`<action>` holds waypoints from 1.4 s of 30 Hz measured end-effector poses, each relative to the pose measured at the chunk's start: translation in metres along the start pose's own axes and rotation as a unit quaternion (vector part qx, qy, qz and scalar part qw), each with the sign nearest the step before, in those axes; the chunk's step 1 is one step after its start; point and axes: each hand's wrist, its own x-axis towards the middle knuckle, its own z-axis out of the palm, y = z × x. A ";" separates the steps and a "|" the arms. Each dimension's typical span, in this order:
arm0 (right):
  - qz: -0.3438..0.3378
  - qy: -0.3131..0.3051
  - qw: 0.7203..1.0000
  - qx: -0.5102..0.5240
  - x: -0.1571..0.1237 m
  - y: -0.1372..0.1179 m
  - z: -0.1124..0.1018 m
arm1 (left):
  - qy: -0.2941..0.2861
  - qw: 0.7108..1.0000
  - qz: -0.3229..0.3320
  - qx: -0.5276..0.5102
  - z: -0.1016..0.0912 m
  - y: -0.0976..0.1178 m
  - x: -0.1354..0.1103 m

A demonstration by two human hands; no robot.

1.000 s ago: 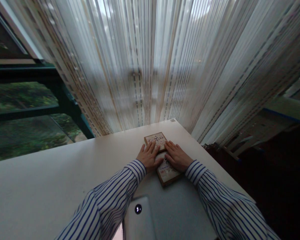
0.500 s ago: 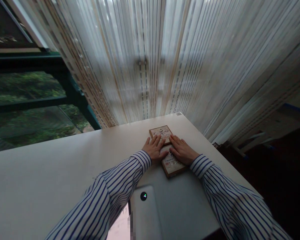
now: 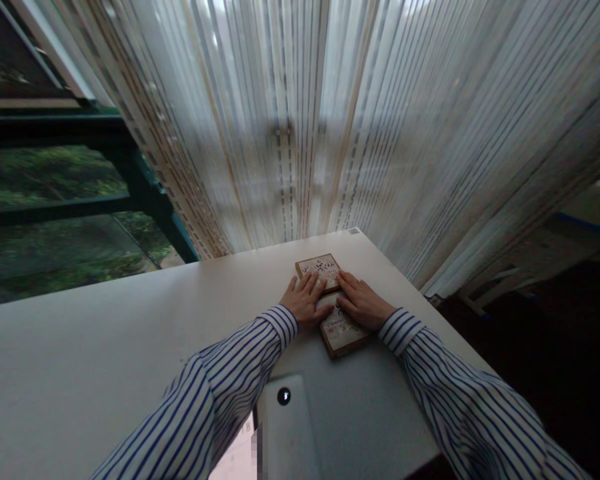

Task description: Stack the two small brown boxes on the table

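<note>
Two flat boxes with brown edges and pale covers printed with dark brush-like lettering lie end to end on the white table [image 3: 130, 333]. My left hand [image 3: 304, 303] rests on their left side, its stretched fingers reaching onto the far box [image 3: 320, 265] and its thumb at the near box [image 3: 344, 338]. From the right, my right hand [image 3: 366, 305] lies across the near box, fingertips at the far box's right edge. Both hands are open and flat, gripping nothing. Part of each cover is hidden beneath them.
In front of me lie a white oblong device [image 3: 290, 433] with a small round black display and a lit screen [image 3: 237, 450], partly behind my left sleeve. A sheer striped curtain [image 3: 300, 133] hangs beyond the table's far edge. At left is a green-framed window [image 3: 55, 200].
The view has shifted slightly. My hands stay on the two boxes, with little visible movement against them. Digits on the lit screen differ.
</note>
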 end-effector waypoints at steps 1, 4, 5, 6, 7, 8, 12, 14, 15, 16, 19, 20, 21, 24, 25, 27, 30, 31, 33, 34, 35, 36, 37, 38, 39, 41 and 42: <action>-0.003 0.007 1.000 -0.005 0.000 0.001 -0.002 | 0.002 1.000 -0.001 -0.001 0.000 -0.001 0.001; -0.004 0.021 1.000 -0.021 0.003 0.004 -0.008 | 0.007 1.000 -0.012 -0.004 -0.003 -0.005 0.004; -0.004 0.021 0.999 -0.027 0.004 0.004 -0.009 | 0.009 1.000 -0.017 -0.004 -0.003 -0.006 0.005; -0.005 0.019 0.999 -0.031 0.006 0.004 -0.010 | 0.010 1.000 -0.022 -0.004 -0.003 -0.007 0.006; -0.006 0.016 0.999 -0.035 0.007 0.004 -0.011 | 0.011 1.000 -0.025 -0.004 -0.003 -0.008 0.007; -0.007 0.011 0.999 -0.037 0.009 0.003 -0.010 | 0.012 1.000 -0.026 -0.004 -0.003 -0.009 0.007; -0.004 -0.013 0.999 -0.031 0.011 0.001 -0.007 | 0.014 1.000 -0.022 -0.005 0.002 -0.010 0.007; -0.003 -0.015 0.999 -0.029 0.012 0.001 -0.007 | 0.017 1.000 -0.020 -0.004 0.002 -0.012 0.008; -0.003 -0.014 0.999 -0.030 0.013 0.002 -0.008 | 0.021 1.000 -0.021 -0.003 0.002 -0.013 0.008; -0.003 -0.011 0.999 -0.030 0.015 0.003 -0.009 | 0.025 0.999 -0.024 -0.001 0.002 -0.014 0.010; -0.001 -0.007 1.000 -0.028 0.026 0.003 -0.015 | 0.026 0.999 -0.044 0.000 -0.001 -0.019 0.016; 0.001 -0.007 1.000 -0.027 0.032 0.002 -0.017 | 0.024 0.998 -0.051 -0.001 -0.002 -0.021 0.019; 0.003 -0.006 1.000 -0.025 0.037 0.001 -0.018 | 0.020 0.998 -0.058 -0.002 -0.003 -0.023 0.022; 0.010 -0.003 1.000 -0.025 0.054 -0.002 -0.018 | 0.017 0.997 -0.078 -0.002 -0.002 -0.029 0.029; 0.010 -0.002 1.000 -0.025 0.059 -0.003 -0.017 | 0.019 0.996 -0.084 -0.001 -0.002 -0.030 0.031; 0.010 -0.003 1.000 -0.026 0.066 -0.004 -0.014 | 0.020 0.996 -0.090 0.002 0.000 -0.033 0.033; 0.008 -0.006 1.000 -0.024 0.070 -0.002 -0.009 | 0.015 0.996 -0.089 0.009 0.002 -0.035 0.033; 0.008 -0.005 1.000 -0.022 0.071 -0.001 -0.007 | 0.014 0.996 -0.088 0.011 0.003 -0.035 0.032; 0.007 -0.004 1.000 -0.017 0.071 0.000 -0.005 | 0.012 0.996 -0.087 0.013 0.004 -0.036 0.032; 0.006 -0.003 1.000 -0.015 0.071 0.001 -0.004 | 0.012 0.996 -0.088 0.013 0.004 -0.036 0.032; 0.005 -0.003 1.000 -0.012 0.071 0.002 -0.004 | 0.012 0.996 -0.088 0.012 0.004 -0.036 0.032; 0.004 -0.003 1.000 -0.010 0.071 0.002 -0.003 | 0.011 0.996 -0.088 0.011 0.004 -0.036 0.032; 0.004 -0.002 1.000 -0.007 0.071 0.003 -0.003 | 0.010 0.996 -0.087 0.010 0.005 -0.036 0.032; 0.002 -0.002 1.000 -0.004 0.072 0.004 -0.002 | 0.010 0.996 -0.086 0.009 0.005 -0.036 0.032; 0.001 -0.001 1.000 -0.002 0.072 0.005 -0.001 | 0.010 0.996 -0.084 0.007 0.005 -0.036 0.032; 0.001 -0.001 1.000 0.003 0.073 0.006 0.001 | 0.012 0.997 -0.081 0.004 0.006 -0.036 0.032; 0.001 -0.002 1.000 0.005 0.074 0.007 0.002 | 0.014 0.997 -0.082 0.002 0.006 -0.037 0.032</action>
